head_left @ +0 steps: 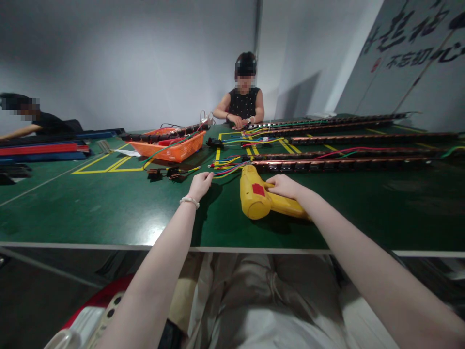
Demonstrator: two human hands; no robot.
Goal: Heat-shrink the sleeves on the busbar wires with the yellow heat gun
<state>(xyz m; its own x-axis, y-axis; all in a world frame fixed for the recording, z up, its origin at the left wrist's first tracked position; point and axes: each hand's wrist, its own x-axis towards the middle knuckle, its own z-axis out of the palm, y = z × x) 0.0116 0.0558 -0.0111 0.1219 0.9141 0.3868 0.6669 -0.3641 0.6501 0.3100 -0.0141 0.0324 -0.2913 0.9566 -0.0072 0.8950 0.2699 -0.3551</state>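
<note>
Heat gun (256,194), yellow and pistol-shaped, lies across the near side of the green table (109,218), its round back end towards the wearer and its nozzle end at the coloured wires (228,172). Whether it rests on the tabletop or is held just above it, I cannot tell. The right hand (283,186) is closed round the upper part of its handle, fingers curled in near the barrel; the palm side is hidden.

The casing looks like hard moulded plastic: stiff, fairly smooth, probably of moderate weight with most of it in the barrel, so a grip high on the handle should best resist tipping. The nozzle end may be hot and is no place for fingers.

The left hand (201,185) is nearly closed, thumb and fingertips drawn together, and seems to pinch the loose ends of the wires; the exact contact is too small to make out. These should be light, limp and a little springy, easiest to take by the insulation, with their joints likely the fragile part. They lead to a long copper-coloured strip (337,165), which looks awkward to lift from one end. An orange basket (178,151) stands beyond the left hand.
</note>
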